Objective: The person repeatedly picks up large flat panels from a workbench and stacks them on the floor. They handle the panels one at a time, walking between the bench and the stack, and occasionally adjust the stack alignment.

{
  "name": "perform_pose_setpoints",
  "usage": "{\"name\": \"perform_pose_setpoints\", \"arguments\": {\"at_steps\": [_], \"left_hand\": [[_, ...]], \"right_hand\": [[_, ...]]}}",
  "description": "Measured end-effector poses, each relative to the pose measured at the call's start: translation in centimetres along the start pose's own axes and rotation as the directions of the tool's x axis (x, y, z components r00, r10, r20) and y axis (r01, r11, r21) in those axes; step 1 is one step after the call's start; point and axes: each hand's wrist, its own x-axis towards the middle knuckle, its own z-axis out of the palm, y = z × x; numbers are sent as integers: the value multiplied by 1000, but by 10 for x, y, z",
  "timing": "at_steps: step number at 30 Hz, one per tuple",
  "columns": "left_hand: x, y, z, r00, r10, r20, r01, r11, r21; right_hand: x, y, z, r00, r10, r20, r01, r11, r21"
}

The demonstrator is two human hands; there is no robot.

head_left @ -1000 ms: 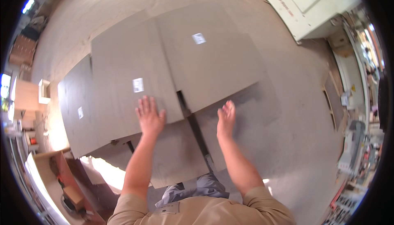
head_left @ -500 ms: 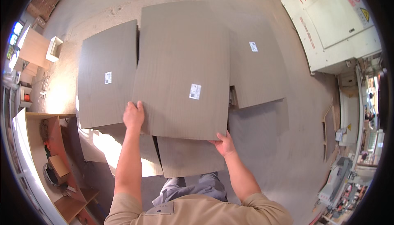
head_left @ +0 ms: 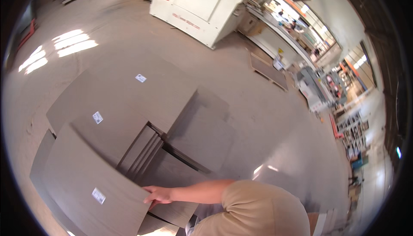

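Observation:
A brown-grey wood-grain panel [head_left: 81,167] with a white label lies tilted at the lower left. My right hand [head_left: 159,194] grips its right edge, near the corner closest to me. My left hand is out of the picture. Beyond the held panel, more panels of the same colour lie stacked and overlapping; a far one [head_left: 159,94] and another beside it each carry a white label. Between the panels, a slatted stack of panel edges [head_left: 144,150] shows in a gap. Part of the lower pile is hidden under the held panel.
A large white machine cabinet [head_left: 193,3] stands at the far side. Along the right are a grey machine [head_left: 314,89], a board leaning low [head_left: 269,70], and a rack [head_left: 355,128]. Sunlight patches lie on the concrete floor [head_left: 266,124].
My view has swung to the right, so the pile sits farther left. The held panel has moved off the far panels, uncovering another label and the slatted gap. My left hand has left the picture.

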Motion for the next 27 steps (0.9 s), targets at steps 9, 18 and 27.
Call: {"name": "perform_pose_setpoints", "arguments": {"at_steps": [9, 18, 27], "left_hand": [[53, -19, 36, 1000, 16, 0, -15, 974, 228], [79, 35, 77, 996, 84, -17, -79, 977, 199], [101, 63, 64, 998, 55, 30, -61, 971, 232]], "right_hand": [[79, 18, 89, 975, 132, 177, -80, 958, -276], [81, -49, 37, 899, -372, 231, 193, -137, -972], [177, -158, 32, 876, -403, 264, 18, -520, -854]]}}
